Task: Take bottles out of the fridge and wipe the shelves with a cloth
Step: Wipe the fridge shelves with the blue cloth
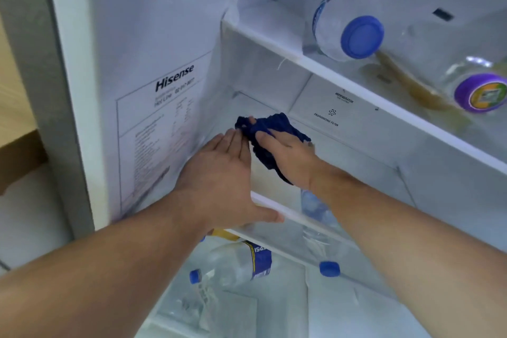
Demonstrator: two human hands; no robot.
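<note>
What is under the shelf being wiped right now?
Below the middle shelf, two clear bottles with blue caps lie on their sides. The arms hide the rest of that level.

wooden furniture (16, 145) at left, pale floor (27, 228)

The middle shelf (356, 162) carries a dark blue cloth (270, 129). The upper shelf (343, 74) holds two lying bottles, a blue-capped bottle (348, 25) and a purple-capped bottle (477, 82), beside a brown spill (411, 85)

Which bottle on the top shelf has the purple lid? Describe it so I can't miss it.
Start at the top shelf. Right of the blue-capped bottle lies a clear bottle at the frame's right edge. Only it has a purple-rimmed lid, and it lies beside a brown spill.
</note>
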